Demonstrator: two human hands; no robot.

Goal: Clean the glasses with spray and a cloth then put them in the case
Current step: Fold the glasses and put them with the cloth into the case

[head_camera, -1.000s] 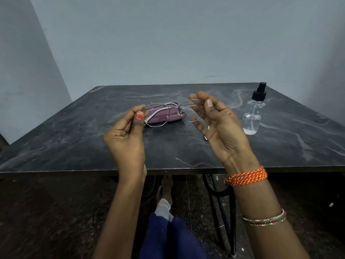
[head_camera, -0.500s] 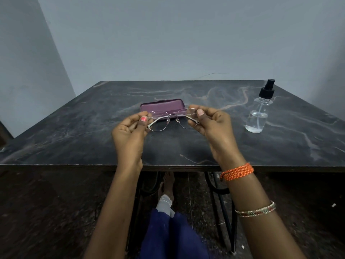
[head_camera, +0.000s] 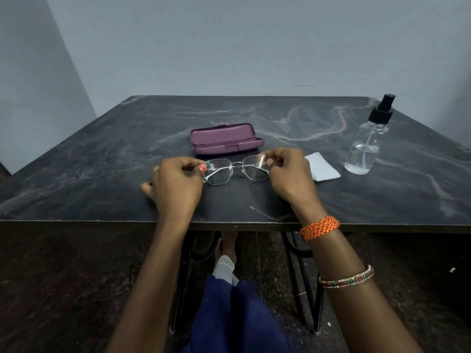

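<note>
Thin metal-framed glasses (head_camera: 235,169) are held low over the dark marble table (head_camera: 102,179), lenses facing me. My left hand (head_camera: 178,184) pinches the frame's left end, and my right hand (head_camera: 289,174) pinches its right end. Just behind them lies a purple glasses case (head_camera: 225,138) with its lid shut. A folded white cloth (head_camera: 322,166) lies to the right of my right hand. Further right stands a clear spray bottle (head_camera: 367,146) with a black nozzle.
The table's front edge (head_camera: 229,224) runs just under my wrists. Grey walls close in behind and to the left. Black table legs (head_camera: 308,284) and my own legs in blue cloth show below the edge.
Both hands have brought the glasses down from in front of me to just above the table, in front of the case. The white cloth has come into sight beside my right hand.
</note>
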